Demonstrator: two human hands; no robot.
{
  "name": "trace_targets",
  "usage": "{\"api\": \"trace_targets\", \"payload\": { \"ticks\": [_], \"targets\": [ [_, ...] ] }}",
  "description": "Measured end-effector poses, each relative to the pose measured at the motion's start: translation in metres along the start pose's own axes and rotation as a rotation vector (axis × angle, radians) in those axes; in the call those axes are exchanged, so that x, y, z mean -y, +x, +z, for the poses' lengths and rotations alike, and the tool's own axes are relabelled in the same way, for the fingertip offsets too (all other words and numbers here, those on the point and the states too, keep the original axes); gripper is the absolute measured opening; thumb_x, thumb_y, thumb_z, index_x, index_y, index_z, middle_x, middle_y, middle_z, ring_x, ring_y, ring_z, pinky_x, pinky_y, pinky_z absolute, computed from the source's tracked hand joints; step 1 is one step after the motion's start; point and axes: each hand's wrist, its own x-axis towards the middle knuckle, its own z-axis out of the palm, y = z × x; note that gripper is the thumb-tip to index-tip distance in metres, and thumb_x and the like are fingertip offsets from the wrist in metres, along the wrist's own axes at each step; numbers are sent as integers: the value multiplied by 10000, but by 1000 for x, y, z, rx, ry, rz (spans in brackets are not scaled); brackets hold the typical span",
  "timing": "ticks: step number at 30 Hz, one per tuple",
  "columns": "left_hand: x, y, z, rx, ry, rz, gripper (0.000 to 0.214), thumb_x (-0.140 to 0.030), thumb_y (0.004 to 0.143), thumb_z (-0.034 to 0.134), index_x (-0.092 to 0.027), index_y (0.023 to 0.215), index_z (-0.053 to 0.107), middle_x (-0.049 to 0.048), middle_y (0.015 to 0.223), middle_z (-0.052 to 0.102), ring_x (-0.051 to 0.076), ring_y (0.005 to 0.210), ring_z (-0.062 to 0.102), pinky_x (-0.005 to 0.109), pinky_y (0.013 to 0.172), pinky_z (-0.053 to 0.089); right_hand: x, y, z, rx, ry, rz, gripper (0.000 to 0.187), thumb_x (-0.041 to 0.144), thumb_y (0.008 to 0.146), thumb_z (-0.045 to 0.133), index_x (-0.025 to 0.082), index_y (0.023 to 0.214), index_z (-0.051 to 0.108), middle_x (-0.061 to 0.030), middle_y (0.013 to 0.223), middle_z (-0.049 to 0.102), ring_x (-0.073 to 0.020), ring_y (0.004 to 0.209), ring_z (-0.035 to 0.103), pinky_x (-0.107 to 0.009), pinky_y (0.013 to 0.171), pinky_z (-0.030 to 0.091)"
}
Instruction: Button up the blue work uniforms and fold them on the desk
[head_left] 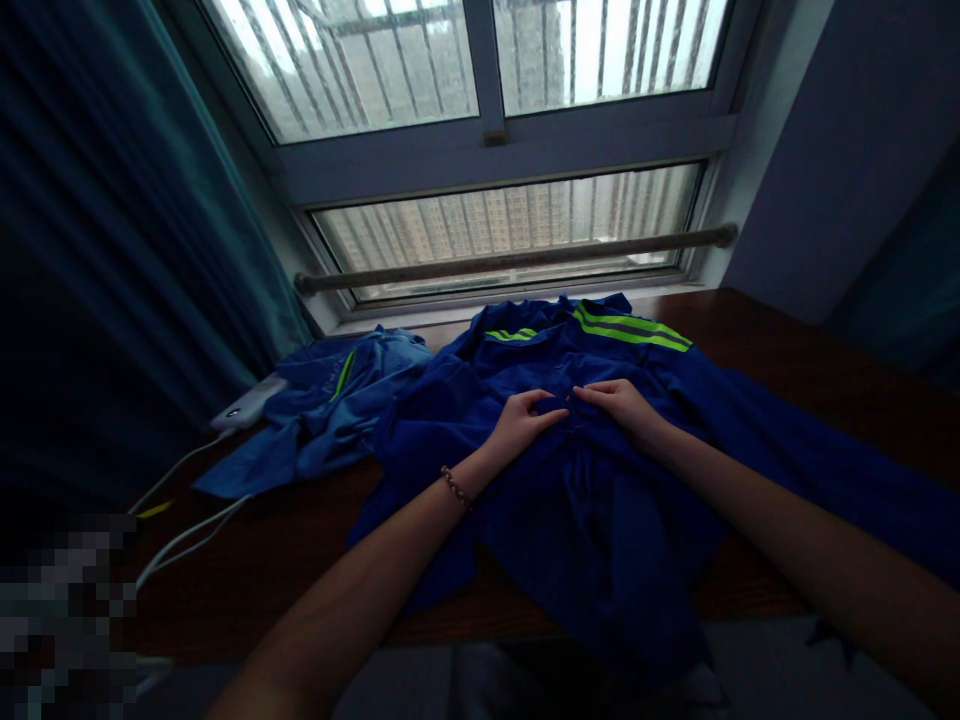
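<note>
A dark blue shirt [600, 500] with bright green shoulder stripes lies spread on a dark wooden table [277, 550], its lower part hanging over the near edge. My left hand [521, 420], a beaded bracelet on its wrist, pinches the fabric at the shirt's front opening. My right hand [619, 402] pinches the opposite edge of that opening, fingertips almost meeting the left hand's. Whether a button is between the fingers is too dark to tell.
A second, lighter blue garment [330, 410] lies crumpled at the left of the table. Beside it sits a white phone or power bank [247, 405] with white cables [187, 530] running off the left edge. A window with a rail [517, 262] stands behind; dark curtain at left.
</note>
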Motion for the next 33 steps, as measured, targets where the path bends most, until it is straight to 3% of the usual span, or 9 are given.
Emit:
{"api": "trace_targets", "payload": {
  "ticks": [7,14,24,30,33],
  "targets": [
    [4,3,1,-24,-169,-26,322,-371,593,683,-117,784,629,31,727,645,121,609,556,228,576,434,-5,9,-5,18,-23,57,300,423,575,695,131,561,629,5,479,550,-63,398,433,-203,403,303],
    [8,5,0,-88,-132,11,307,-385,593,681,-115,731,632,32,716,637,122,613,551,229,576,420,-6,11,-9,87,150,102,207,337,643,640,132,666,660,-37,660,633,-90,562,533,-181,468,356],
    [5,2,0,-62,-116,-3,304,-383,594,678,-114,724,621,15,669,620,103,570,523,203,523,390,-6,5,0,91,-184,-51,230,314,583,697,125,700,641,-13,596,631,-68,477,458,-192,456,312],
    [4,4,-3,-2,2,44,300,-397,640,638,-126,768,628,25,714,622,114,608,530,213,556,403,-10,3,6,126,-273,-178,190,315,621,645,144,678,585,2,600,612,-116,564,543,-221,545,385],
    [-7,-2,-2,-190,228,165,297,-393,694,593,-151,865,602,27,823,596,82,569,486,211,552,383,-10,1,8,77,-388,-269,147,299,660,598,159,669,552,10,574,591,-122,558,545,-221,534,383]
  ]
}}
